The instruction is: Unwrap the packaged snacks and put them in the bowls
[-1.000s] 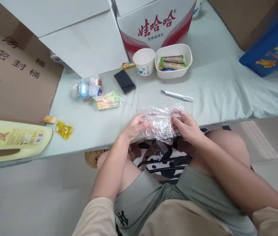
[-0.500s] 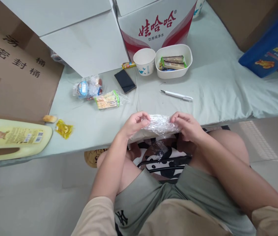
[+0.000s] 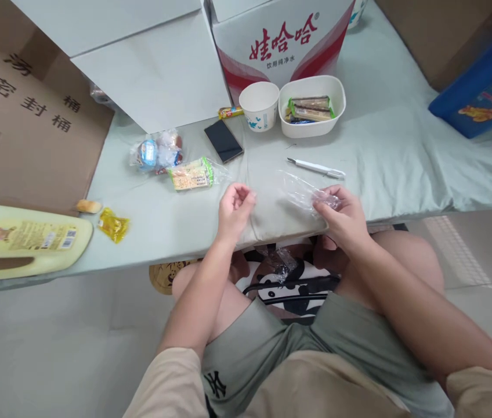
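Note:
Crumpled clear plastic film (image 3: 300, 191) is pinched in my right hand (image 3: 342, 212), its loose end spreading leftward over the table's front edge. My left hand (image 3: 236, 208) is apart from the film, fingers curled and thumb against the forefinger; whether anything small is between them I cannot make out. Just beyond my right hand lies a white pen-like craft knife (image 3: 315, 168). A clear packet with a green edge (image 3: 191, 175) is up and left of my left hand, near a black phone (image 3: 224, 141). More clear plastic (image 3: 284, 264) hangs or lies below the table edge between my knees.
A paper cup (image 3: 260, 107) and a white bowl (image 3: 287, 129) of wrapped snacks stand before a printed carton (image 3: 281, 43). Wrapped items (image 3: 156, 152), a yellow wrapper (image 3: 114, 225), a small bread piece (image 3: 89, 206) and a pale yellow jug (image 3: 65, 264) are leftward; a blue package (image 3: 481, 98) stands right.
The film was stretched between both hands. My left hand has let go of it and moved slightly away; the film now hangs from my right hand, which has shifted right.

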`<state>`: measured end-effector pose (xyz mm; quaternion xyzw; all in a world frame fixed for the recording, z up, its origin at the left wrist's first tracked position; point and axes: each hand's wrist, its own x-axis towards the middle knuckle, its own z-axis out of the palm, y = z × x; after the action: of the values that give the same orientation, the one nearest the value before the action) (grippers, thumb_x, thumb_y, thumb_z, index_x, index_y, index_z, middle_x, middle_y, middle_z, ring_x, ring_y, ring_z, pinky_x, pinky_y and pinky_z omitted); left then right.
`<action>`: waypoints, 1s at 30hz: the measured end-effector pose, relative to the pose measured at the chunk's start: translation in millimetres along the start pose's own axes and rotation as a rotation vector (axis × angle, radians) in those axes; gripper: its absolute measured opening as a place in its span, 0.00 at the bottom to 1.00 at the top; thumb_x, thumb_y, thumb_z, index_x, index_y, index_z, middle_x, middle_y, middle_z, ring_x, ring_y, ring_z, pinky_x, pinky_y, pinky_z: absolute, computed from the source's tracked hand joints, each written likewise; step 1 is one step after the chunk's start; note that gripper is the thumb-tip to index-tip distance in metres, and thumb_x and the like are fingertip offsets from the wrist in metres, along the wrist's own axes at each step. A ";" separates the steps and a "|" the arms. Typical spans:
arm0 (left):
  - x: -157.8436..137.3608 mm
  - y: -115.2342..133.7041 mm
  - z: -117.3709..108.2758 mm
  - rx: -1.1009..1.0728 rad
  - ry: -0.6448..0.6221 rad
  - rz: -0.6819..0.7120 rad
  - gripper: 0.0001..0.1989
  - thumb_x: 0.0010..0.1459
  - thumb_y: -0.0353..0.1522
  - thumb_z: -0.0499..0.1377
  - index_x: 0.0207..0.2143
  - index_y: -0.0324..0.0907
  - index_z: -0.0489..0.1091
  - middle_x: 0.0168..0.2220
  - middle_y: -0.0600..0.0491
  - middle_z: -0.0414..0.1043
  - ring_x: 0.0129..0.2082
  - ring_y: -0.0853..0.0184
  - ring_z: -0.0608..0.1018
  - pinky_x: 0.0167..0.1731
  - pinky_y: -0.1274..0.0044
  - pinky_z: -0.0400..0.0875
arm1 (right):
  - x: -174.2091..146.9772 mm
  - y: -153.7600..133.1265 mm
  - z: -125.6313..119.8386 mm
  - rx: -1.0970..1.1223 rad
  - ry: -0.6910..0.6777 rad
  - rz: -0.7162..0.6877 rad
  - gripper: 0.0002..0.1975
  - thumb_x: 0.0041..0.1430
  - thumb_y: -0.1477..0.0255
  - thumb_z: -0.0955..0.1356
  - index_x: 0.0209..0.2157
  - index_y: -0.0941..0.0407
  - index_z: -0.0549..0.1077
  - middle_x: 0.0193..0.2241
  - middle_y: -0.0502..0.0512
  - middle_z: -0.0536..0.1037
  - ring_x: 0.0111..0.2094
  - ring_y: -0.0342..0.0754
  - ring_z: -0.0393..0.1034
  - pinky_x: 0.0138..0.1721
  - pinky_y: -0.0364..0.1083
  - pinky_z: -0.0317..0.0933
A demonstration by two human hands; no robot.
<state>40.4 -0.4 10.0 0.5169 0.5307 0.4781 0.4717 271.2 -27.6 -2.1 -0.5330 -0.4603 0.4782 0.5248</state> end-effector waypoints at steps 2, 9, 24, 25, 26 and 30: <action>-6.6 -1.1 8.6 0.043 -0.110 -0.022 0.17 0.55 0.44 0.66 0.41 0.43 0.70 0.41 0.48 0.76 0.44 0.63 0.78 0.45 0.72 0.72 | -5.8 -2.8 1.3 -0.104 -0.028 -0.103 0.14 0.55 0.62 0.73 0.32 0.52 0.66 0.38 0.53 0.76 0.39 0.48 0.70 0.41 0.49 0.64; -17.7 -1.3 29.9 -0.054 -0.408 0.000 0.23 0.56 0.45 0.66 0.50 0.43 0.72 0.48 0.47 0.77 0.51 0.60 0.78 0.52 0.70 0.72 | -13.8 -3.1 12.6 -0.011 -0.371 -0.005 0.20 0.62 0.49 0.67 0.34 0.51 0.65 0.25 0.48 0.67 0.25 0.44 0.60 0.29 0.46 0.59; -6.8 0.5 18.2 -0.013 -0.342 -0.023 0.15 0.57 0.38 0.63 0.44 0.41 0.71 0.42 0.48 0.77 0.39 0.67 0.77 0.42 0.75 0.71 | -10.3 -4.7 12.4 -0.001 -0.328 0.107 0.19 0.54 0.56 0.75 0.34 0.53 0.66 0.24 0.48 0.71 0.24 0.43 0.65 0.26 0.44 0.61; -5.5 1.9 14.5 0.002 -0.312 -0.007 0.14 0.58 0.38 0.62 0.45 0.41 0.71 0.43 0.47 0.77 0.40 0.66 0.78 0.42 0.75 0.71 | -6.4 -7.3 10.9 -0.035 -0.298 0.096 0.20 0.53 0.56 0.75 0.32 0.53 0.65 0.23 0.47 0.71 0.23 0.43 0.64 0.25 0.43 0.59; -4.0 3.9 10.4 0.029 -0.284 0.004 0.13 0.60 0.38 0.60 0.44 0.41 0.71 0.43 0.48 0.77 0.41 0.66 0.78 0.42 0.75 0.71 | -0.9 -11.0 9.4 -0.072 -0.262 0.074 0.20 0.51 0.57 0.76 0.32 0.53 0.65 0.23 0.47 0.70 0.23 0.42 0.63 0.24 0.43 0.57; 2.7 13.1 -5.7 0.246 -0.235 0.062 0.09 0.64 0.37 0.55 0.36 0.41 0.71 0.35 0.51 0.77 0.35 0.68 0.77 0.37 0.77 0.69 | 35.4 -40.5 12.2 -0.284 -0.137 -0.040 0.15 0.51 0.66 0.74 0.29 0.54 0.64 0.22 0.44 0.68 0.23 0.39 0.60 0.24 0.41 0.53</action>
<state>36.0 2.3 23.6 0.6393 0.5101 0.3604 0.4487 263.8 9.9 37.5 -0.5587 -0.5684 0.4332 0.4208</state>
